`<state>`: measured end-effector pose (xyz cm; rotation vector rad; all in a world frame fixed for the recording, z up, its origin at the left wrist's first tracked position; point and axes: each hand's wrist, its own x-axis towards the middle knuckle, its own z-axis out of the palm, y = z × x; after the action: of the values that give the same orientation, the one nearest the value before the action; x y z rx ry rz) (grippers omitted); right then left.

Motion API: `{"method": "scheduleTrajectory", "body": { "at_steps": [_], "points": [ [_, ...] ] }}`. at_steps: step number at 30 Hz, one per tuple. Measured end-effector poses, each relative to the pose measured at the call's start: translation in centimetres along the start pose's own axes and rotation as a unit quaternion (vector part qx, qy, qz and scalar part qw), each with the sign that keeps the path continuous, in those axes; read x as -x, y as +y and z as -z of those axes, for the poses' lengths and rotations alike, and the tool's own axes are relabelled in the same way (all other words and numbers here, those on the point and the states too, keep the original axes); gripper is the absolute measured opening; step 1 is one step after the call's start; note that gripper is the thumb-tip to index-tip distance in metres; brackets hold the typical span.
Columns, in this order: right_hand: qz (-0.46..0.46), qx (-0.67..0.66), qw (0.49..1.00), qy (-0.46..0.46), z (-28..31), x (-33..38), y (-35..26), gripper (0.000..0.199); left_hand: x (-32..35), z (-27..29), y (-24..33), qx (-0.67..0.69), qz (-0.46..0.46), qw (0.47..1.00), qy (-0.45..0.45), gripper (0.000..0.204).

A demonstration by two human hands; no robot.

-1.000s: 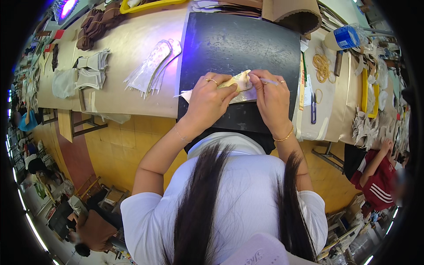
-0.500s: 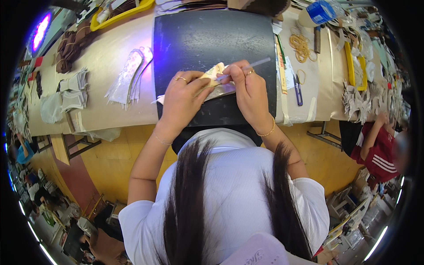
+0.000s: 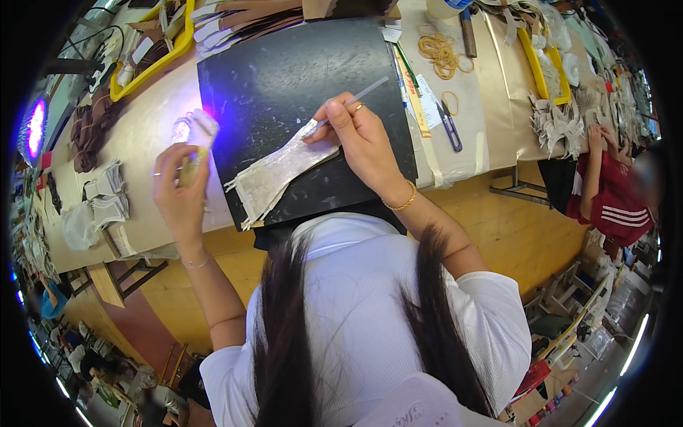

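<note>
My left hand [image 3: 180, 185] is off the left edge of the black board [image 3: 299, 60], with its fingers closed on a small yellowish flat piece [image 3: 189, 171]. Right by those fingertips lie pale cut pieces [image 3: 204, 127], partly hidden and lit by a violet glare. My right hand [image 3: 361, 142] grips a slim translucent pen [image 3: 370, 88], its back end pointing up and to the right. Beneath that hand, a small stack of pale, shiny cut pieces [image 3: 277, 174] with slit ends lies slantwise across the board. The hand covers the stack's upper right end.
Right of the board lie purple-handled snips [image 3: 451, 132] and yellow rubber bands [image 3: 439, 55]. Yellow trays [image 3: 117, 91] of parts stand at both sides. Brown bundles [image 3: 92, 135] and pale stacks [image 3: 107, 192] sit at left. A person in a red shirt [image 3: 619, 196] works at far right.
My left hand has left the stack and moved left with the yellowish piece. The right hand still holds the pen over the stack. The whole view has turned and shifted.
</note>
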<state>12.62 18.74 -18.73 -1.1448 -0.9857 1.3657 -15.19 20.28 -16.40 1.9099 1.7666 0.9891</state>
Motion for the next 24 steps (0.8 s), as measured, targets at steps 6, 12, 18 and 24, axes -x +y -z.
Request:
{"method": "scheduleTrajectory", "body": {
  "at_steps": [6, 12, 18, 24],
  "points": [
    [0.006, 0.052, 0.999, 0.013, 0.3, 0.2, -0.2, 0.034, -0.9, 2.7, -4.4, -0.145, 0.014, 0.989, 0.040, 0.015],
    [0.056, 0.053, 0.997, 0.029, 0.9, 0.4, -0.8, 0.032, -0.6, 1.7, -6.2, -0.151, 0.011, 0.987, 0.047, 0.021],
    [0.068, 0.054, 0.995, 0.056, 2.4, 0.4, -0.9, 0.032, -0.3, 0.4, 3.3, 0.074, 0.077, 0.990, -0.088, 0.020],
    [0.067, 0.054, 0.994, 0.068, 2.9, 0.6, -1.4, 0.034, 1.6, -3.5, 6.1, 0.112, -0.082, 0.972, -0.188, 0.020]
  ]
}}
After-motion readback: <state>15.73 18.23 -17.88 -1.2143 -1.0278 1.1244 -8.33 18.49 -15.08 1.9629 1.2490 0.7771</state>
